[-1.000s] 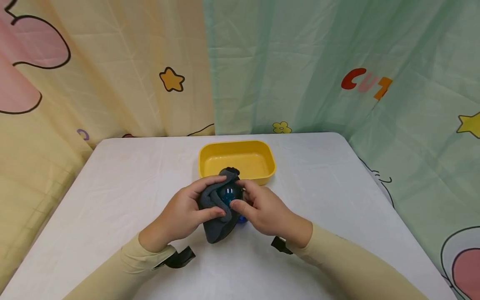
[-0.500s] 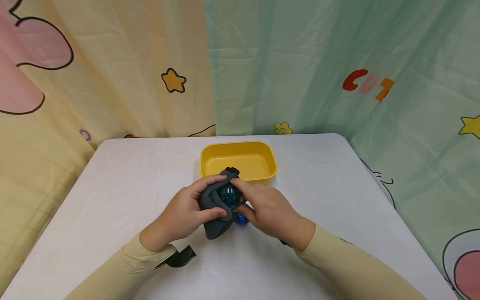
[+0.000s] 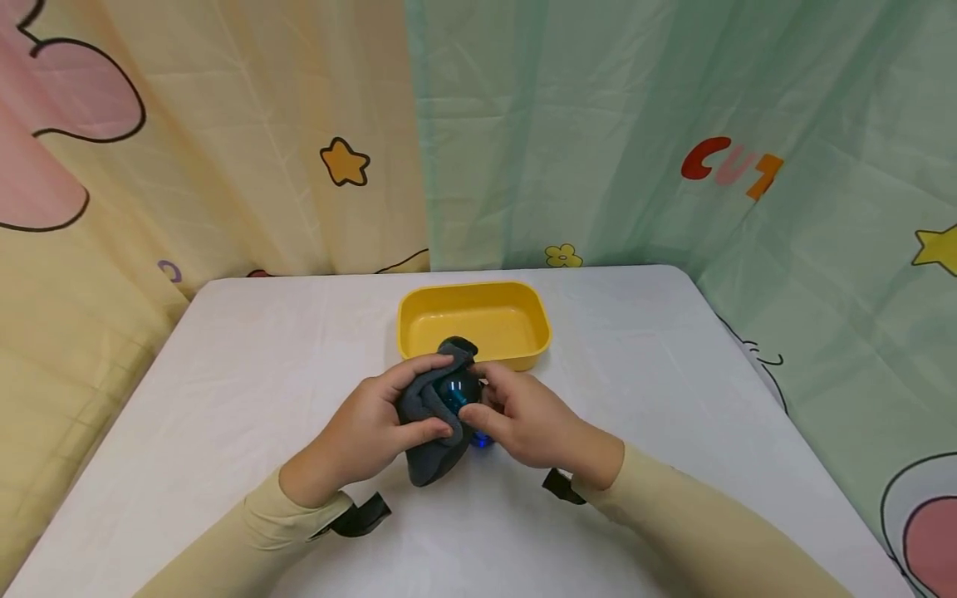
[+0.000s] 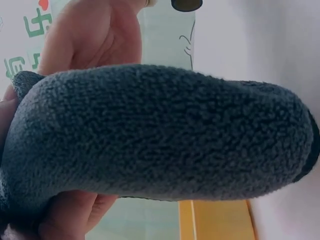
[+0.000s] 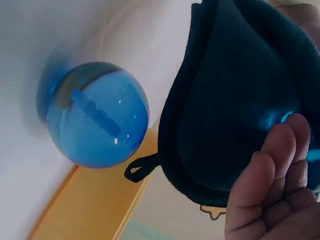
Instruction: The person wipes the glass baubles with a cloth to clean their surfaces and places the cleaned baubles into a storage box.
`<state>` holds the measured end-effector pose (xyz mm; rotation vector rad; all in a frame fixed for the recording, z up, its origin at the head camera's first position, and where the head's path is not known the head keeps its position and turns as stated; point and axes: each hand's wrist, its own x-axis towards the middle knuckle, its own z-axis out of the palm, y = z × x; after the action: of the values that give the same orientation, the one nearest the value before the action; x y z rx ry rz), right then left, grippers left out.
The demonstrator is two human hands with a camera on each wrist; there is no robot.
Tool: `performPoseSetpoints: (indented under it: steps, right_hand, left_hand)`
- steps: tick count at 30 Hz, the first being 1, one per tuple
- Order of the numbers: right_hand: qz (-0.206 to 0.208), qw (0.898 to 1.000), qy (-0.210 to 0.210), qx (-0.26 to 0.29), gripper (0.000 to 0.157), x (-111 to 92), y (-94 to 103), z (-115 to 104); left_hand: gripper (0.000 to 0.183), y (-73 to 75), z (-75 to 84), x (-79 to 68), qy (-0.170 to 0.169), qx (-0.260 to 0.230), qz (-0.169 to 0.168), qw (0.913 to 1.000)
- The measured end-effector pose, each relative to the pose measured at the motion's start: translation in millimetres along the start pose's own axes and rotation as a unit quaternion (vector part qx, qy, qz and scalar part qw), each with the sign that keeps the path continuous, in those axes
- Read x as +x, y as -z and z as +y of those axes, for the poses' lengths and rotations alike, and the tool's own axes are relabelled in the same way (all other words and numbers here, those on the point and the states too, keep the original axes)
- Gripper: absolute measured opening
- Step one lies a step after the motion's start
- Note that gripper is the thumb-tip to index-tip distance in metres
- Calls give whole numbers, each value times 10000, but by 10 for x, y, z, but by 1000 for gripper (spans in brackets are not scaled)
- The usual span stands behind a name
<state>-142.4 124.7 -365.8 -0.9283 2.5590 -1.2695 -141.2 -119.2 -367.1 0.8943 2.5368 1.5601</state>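
Observation:
My left hand (image 3: 355, 432) grips a dark grey fleecy cloth (image 3: 432, 458), folded around a glossy, see-through dark blue ball (image 3: 456, 387). From the other side, my right hand (image 3: 534, 422) pinches this ball, thumb on its near face and curled fingers behind. In the left wrist view the cloth (image 4: 160, 130) fills the middle and hides the ball. A second clear blue ball (image 5: 100, 115) rests on the table below the cloth, partly covered by the hands in the head view. A small hanging loop (image 5: 142, 169) sticks out from the cloth's edge.
A yellow rectangular tub (image 3: 535, 353) stands just beyond the hands on a white-covered table (image 3: 262, 357). Patterned curtains (image 3: 598, 124) hang behind the table and along its sides. Black straps (image 3: 362, 517) stick out at the wrists.
My right hand has shifted its hold: its thumb, lower down half a second ago, is back on the ball's face. The left hand keeps its grip on the cloth, almost still.

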Motion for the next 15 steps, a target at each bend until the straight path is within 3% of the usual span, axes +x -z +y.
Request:
performPoseSetpoints:
  steps: [2, 4, 9, 11, 15]
  right_hand:
    - [8, 9998, -77, 182, 46, 3, -24, -10]
    - [49, 10000, -49, 27, 53, -3, -51, -28]
    - [210, 9923, 410, -1148, 75, -25, -65, -35]
    - [434, 9786, 797, -1849, 75, -17, -55, -10]
    - [926, 9374, 1401, -3050, 71, 15, -32, 33]
  left_hand:
    - [69, 4, -14, 5, 57, -20, 28, 10000]
    - [70, 8, -30, 11, 91, -7, 80, 9999]
    - [72, 30, -26, 10, 126, -73, 176, 9997]
    - [72, 37, -15, 8, 137, -83, 170, 9997]
    - [72, 38, -12, 9, 82, -46, 77, 9999]
